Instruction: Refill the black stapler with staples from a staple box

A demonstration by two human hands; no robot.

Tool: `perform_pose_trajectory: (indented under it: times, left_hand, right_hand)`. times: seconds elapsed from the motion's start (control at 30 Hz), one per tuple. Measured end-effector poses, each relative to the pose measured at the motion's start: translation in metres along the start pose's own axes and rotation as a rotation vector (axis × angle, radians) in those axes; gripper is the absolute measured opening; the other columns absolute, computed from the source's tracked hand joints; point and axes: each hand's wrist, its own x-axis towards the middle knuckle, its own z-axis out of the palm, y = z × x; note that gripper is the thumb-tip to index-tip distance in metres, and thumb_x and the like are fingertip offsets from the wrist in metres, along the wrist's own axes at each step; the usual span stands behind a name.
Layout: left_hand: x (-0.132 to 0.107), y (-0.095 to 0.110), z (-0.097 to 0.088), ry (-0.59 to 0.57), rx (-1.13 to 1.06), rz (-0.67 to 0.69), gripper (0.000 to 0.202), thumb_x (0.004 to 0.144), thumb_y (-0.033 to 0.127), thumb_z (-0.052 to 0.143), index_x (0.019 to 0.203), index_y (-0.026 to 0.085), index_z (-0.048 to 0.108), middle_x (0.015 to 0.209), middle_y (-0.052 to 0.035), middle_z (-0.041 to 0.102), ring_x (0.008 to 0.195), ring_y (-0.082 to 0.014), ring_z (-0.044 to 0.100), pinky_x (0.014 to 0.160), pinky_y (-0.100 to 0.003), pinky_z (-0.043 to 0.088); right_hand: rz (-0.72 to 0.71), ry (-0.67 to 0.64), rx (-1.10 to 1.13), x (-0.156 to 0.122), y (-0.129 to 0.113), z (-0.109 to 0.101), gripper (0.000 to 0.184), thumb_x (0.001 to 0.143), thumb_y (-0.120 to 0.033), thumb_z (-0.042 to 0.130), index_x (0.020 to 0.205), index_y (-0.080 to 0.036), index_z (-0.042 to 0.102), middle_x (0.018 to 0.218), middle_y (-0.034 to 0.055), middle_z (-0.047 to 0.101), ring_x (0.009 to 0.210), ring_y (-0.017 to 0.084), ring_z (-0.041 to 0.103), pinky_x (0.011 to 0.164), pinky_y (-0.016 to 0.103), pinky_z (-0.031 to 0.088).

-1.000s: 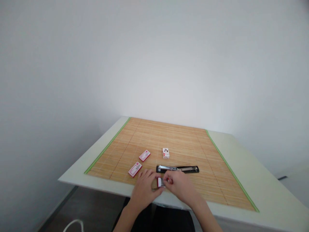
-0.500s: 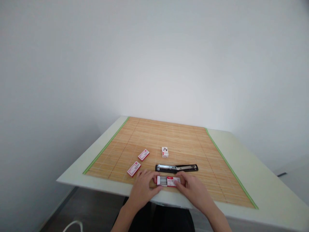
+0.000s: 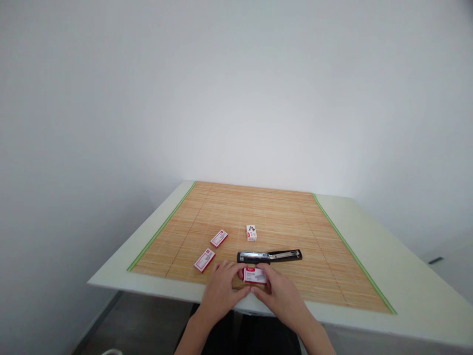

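Near the front of the bamboo mat, a small red and white staple box [image 3: 254, 275] lies between both hands, its sleeve slid over the tray so no staples show. My left hand [image 3: 221, 286] is closed on its left end with thumb and fingers. My right hand [image 3: 280, 294] grips the right end. Just beyond them rests a black stapler [image 3: 271, 256], opened out flat with its metal magazine exposed.
Two more red and white boxes, one nearer [image 3: 204, 260] and one farther [image 3: 219, 238], lie to the left. A small white box [image 3: 251, 232] stands behind the stapler. The bamboo mat [image 3: 258, 202] has green edges and covers part of the white table [image 3: 373, 236].
The box's tray, pulled partly out with staples showing before, is now inside the sleeve. My right hand has moved left, close to my left hand.
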Motion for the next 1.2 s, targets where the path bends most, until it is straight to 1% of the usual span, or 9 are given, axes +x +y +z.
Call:
perform_pose_trajectory:
  times: [0.13, 0.23, 0.33, 0.43, 0.53, 0.63, 0.8, 1.03, 1.2]
  left_hand:
    - [-0.002, -0.003, 0.005, 0.027, 0.042, -0.003, 0.057, 0.086, 0.041, 0.078, 0.138, 0.032, 0.057, 0.113, -0.0029, 0.07, 0.109, -0.0268, 0.063, 0.099, -0.044, 0.045]
    - [-0.004, -0.003, 0.008, 0.05, 0.123, 0.009, 0.057, 0.09, 0.051, 0.071, 0.142, 0.031, 0.055, 0.12, -0.0057, 0.068, 0.114, -0.0287, 0.062, 0.101, -0.046, 0.045]
    - [-0.005, -0.004, 0.012, 0.057, 0.187, 0.014, 0.061, 0.091, 0.053, 0.07, 0.145, 0.03, 0.052, 0.128, -0.0074, 0.065, 0.118, -0.0301, 0.06, 0.104, -0.047, 0.043]
    - [-0.004, -0.004, 0.013, 0.045, 0.196, 0.006, 0.061, 0.091, 0.052, 0.069, 0.145, 0.03, 0.051, 0.129, -0.0076, 0.065, 0.119, -0.0301, 0.059, 0.105, -0.047, 0.043]
    - [-0.002, -0.004, 0.012, 0.034, 0.174, -0.01, 0.062, 0.09, 0.054, 0.07, 0.144, 0.029, 0.052, 0.129, -0.0081, 0.065, 0.12, -0.0302, 0.059, 0.105, -0.046, 0.042]
    - [-0.001, -0.004, 0.01, 0.025, 0.149, -0.033, 0.061, 0.089, 0.054, 0.07, 0.142, 0.03, 0.053, 0.128, -0.0073, 0.066, 0.119, -0.0295, 0.059, 0.104, -0.044, 0.042]
    - [0.0, -0.002, 0.009, 0.033, 0.12, -0.043, 0.058, 0.088, 0.052, 0.073, 0.139, 0.031, 0.056, 0.129, -0.0061, 0.065, 0.119, -0.029, 0.059, 0.104, -0.044, 0.041]
    - [0.0, 0.002, 0.008, 0.046, 0.125, -0.053, 0.053, 0.086, 0.048, 0.075, 0.133, 0.029, 0.059, 0.119, -0.0052, 0.067, 0.112, -0.0287, 0.059, 0.099, -0.042, 0.042]
    - [-0.001, 0.004, 0.007, 0.041, 0.134, -0.06, 0.051, 0.087, 0.047, 0.075, 0.132, 0.028, 0.06, 0.114, -0.0046, 0.066, 0.109, -0.028, 0.059, 0.096, -0.041, 0.043]
  right_hand:
    - [-0.014, 0.016, 0.072, 0.001, 0.001, 0.005, 0.05, 0.09, -0.044, 0.068, 0.136, -0.026, 0.058, 0.093, 0.002, 0.071, 0.082, 0.022, 0.066, 0.073, 0.03, 0.044]
    - [-0.007, 0.075, 0.196, -0.002, 0.021, -0.001, 0.043, 0.095, -0.049, 0.062, 0.131, -0.025, 0.06, 0.076, -0.0026, 0.062, 0.069, 0.018, 0.06, 0.065, 0.029, 0.041]
    - [0.108, 0.314, 0.326, -0.01, 0.055, -0.015, 0.041, 0.098, -0.057, 0.055, 0.119, -0.023, 0.062, 0.062, -0.0076, 0.043, 0.057, 0.015, 0.047, 0.058, 0.028, 0.035]
    - [0.229, 0.524, 0.486, -0.016, 0.086, -0.031, 0.059, 0.092, -0.063, 0.062, 0.132, -0.021, 0.054, 0.061, -0.0093, 0.039, 0.056, 0.014, 0.042, 0.055, 0.027, 0.034]
    - [0.226, 0.353, 0.688, -0.011, 0.097, -0.042, 0.081, 0.087, -0.064, 0.069, 0.15, -0.021, 0.041, 0.074, -0.0041, 0.054, 0.058, 0.014, 0.046, 0.053, 0.026, 0.034]
    - [0.213, 0.195, 0.789, 0.006, 0.088, -0.053, 0.072, 0.088, -0.067, 0.065, 0.143, -0.021, 0.053, 0.083, 0.0003, 0.059, 0.054, 0.011, 0.038, 0.048, 0.026, 0.027]
    - [-0.03, 0.175, 0.576, 0.045, 0.05, -0.067, 0.05, 0.088, -0.059, 0.069, 0.118, -0.019, 0.069, 0.089, 0.003, 0.064, 0.074, 0.017, 0.053, 0.069, 0.03, 0.044]
    - [-0.212, 0.127, 0.161, 0.08, -0.015, -0.019, 0.016, 0.082, -0.029, 0.077, 0.094, -0.021, 0.071, 0.091, 0.0014, 0.062, 0.086, 0.019, 0.057, 0.079, 0.03, 0.043]
    - [-0.215, 0.124, 0.09, 0.08, -0.018, -0.008, 0.016, 0.081, -0.023, 0.076, 0.097, -0.021, 0.073, 0.105, 0.0051, 0.065, 0.103, 0.022, 0.059, 0.093, 0.034, 0.044]
